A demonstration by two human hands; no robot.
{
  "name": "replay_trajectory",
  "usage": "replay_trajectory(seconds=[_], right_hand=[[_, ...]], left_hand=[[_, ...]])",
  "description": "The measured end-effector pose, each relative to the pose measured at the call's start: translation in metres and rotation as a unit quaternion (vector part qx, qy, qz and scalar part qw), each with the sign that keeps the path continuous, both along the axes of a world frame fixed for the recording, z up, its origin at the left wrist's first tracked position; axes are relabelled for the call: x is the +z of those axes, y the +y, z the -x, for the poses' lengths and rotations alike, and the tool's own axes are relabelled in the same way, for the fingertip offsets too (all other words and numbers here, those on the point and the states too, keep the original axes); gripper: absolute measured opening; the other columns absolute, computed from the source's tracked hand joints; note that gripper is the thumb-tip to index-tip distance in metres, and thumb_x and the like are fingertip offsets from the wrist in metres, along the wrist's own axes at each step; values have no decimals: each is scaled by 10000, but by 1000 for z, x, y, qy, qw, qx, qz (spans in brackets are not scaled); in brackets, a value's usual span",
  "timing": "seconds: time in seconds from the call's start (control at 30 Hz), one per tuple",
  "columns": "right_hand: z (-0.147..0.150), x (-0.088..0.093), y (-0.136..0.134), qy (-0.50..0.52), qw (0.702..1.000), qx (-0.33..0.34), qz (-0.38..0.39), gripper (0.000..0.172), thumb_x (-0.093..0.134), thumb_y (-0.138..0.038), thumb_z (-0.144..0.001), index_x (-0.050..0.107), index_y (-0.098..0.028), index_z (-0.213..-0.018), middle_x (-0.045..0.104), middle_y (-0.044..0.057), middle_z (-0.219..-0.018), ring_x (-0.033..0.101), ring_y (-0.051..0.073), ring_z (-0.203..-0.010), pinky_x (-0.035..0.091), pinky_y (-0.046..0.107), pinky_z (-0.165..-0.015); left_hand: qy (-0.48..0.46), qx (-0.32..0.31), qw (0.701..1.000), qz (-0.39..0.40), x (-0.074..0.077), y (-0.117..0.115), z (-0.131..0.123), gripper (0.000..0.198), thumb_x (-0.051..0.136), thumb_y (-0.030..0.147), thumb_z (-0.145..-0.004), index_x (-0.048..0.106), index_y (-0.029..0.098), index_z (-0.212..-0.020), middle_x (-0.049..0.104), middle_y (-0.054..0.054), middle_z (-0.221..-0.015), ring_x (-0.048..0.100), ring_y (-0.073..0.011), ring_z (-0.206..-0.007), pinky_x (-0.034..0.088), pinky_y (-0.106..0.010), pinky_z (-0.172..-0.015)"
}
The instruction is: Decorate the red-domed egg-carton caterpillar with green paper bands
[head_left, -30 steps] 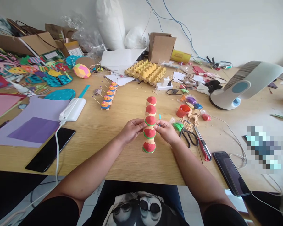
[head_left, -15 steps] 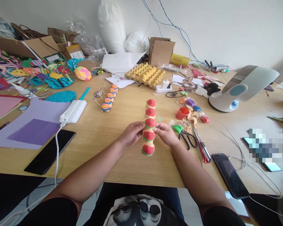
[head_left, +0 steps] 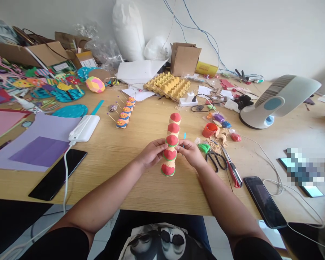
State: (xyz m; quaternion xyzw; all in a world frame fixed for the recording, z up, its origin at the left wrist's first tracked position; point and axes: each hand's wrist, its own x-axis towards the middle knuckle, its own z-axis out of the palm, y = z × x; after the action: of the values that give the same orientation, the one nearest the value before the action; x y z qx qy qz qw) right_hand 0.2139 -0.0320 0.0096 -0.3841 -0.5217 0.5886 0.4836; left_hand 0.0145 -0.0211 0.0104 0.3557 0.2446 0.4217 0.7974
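Observation:
A strip of egg-carton cups [head_left: 171, 144], each topped with red clay and ringed in green, lies lengthwise on the wooden table [head_left: 124, 151] in front of me. My left hand [head_left: 151, 153] pinches its middle from the left side. My right hand [head_left: 191, 151] pinches the same part from the right, fingers closed on the third cup. A small blue stick shows just above my right fingers. The strip's near end is tilted slightly to the left.
Scissors [head_left: 216, 159] and a red cutter [head_left: 233, 168] lie right of my right hand, near clay lumps [head_left: 219, 119] and a red tape ring [head_left: 209, 129]. A desk fan [head_left: 278, 101], phones [head_left: 264, 202], a white power bank [head_left: 83, 128], purple paper [head_left: 38, 144], a yellow egg tray [head_left: 168, 83] and a smaller painted strip [head_left: 124, 113] surround.
The strip's near end has swung slightly left and its far end slightly right. Both hands stay pinched on its middle.

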Motion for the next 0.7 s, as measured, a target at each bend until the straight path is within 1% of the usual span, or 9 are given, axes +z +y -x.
replay_trajectory(seconds=[0.07,0.17,0.27,0.33,0.43,0.53,0.6,0.7], right_hand=[[0,1,-1,3,1000,3,8,290,851,-454,-753,746,-225,-897,711,-6,-831,614,140,-749,514,282,-748],[1,3,-2,-1,1000,5,8,329,856,-482,-732,735,-215,-880,699,-4,-824,605,137,-739,511,280,-739],[0,5,-2,-31,999,-9,-1,361,856,-506,-722,737,-200,-873,688,-4,-800,596,132,-726,495,275,-724],[-1,6,-1,-61,998,-14,-7,392,851,-536,-712,738,-190,-856,684,0,-777,587,133,-705,481,275,-696],[-4,11,-1,-125,992,-2,-22,441,840,-586,-695,741,-170,-804,658,3,-706,537,125,-634,424,266,-608],[-7,15,-1,-189,981,-1,-44,460,808,-610,-721,737,-156,-743,594,-7,-617,450,104,-563,332,259,-534],[-8,17,-2,-214,975,-9,-58,472,785,-621,-744,728,-153,-709,558,-12,-584,409,96,-539,292,262,-512],[-8,16,-3,-232,969,-24,-75,477,772,-618,-761,719,-151,-682,539,-13,-562,392,95,-525,271,266,-496]], left_hand=[[16,16,1000,0,-1,2,1,324,869,348,-742,777,147,-979,770,-75,-952,694,-170,-836,525,-275,-764],[37,23,999,-5,-4,3,1,311,875,382,-730,784,151,-917,766,-58,-899,682,-154,-789,511,-263,-724],[56,28,998,-10,-7,4,1,306,886,395,-711,784,153,-868,754,-39,-837,662,-134,-738,493,-249,-688],[65,24,997,-13,-8,3,0,308,886,399,-709,786,154,-868,759,-41,-852,670,-140,-758,497,-254,-707],[75,9,997,-17,-8,3,0,305,875,402,-724,790,162,-892,771,-48,-900,688,-158,-813,511,-269,-752],[84,4,996,-21,-8,3,1,303,871,407,-728,790,168,-896,766,-40,-885,687,-153,-810,513,-268,-758],[88,-2,996,-27,-9,3,1,297,867,408,-734,790,170,-895,764,-40,-881,683,-151,-802,509,-265,-750],[82,-10,996,-32,-10,3,0,286,854,405,-752,793,173,-908,769,-47,-909,683,-153,-812,507,-264,-745]])
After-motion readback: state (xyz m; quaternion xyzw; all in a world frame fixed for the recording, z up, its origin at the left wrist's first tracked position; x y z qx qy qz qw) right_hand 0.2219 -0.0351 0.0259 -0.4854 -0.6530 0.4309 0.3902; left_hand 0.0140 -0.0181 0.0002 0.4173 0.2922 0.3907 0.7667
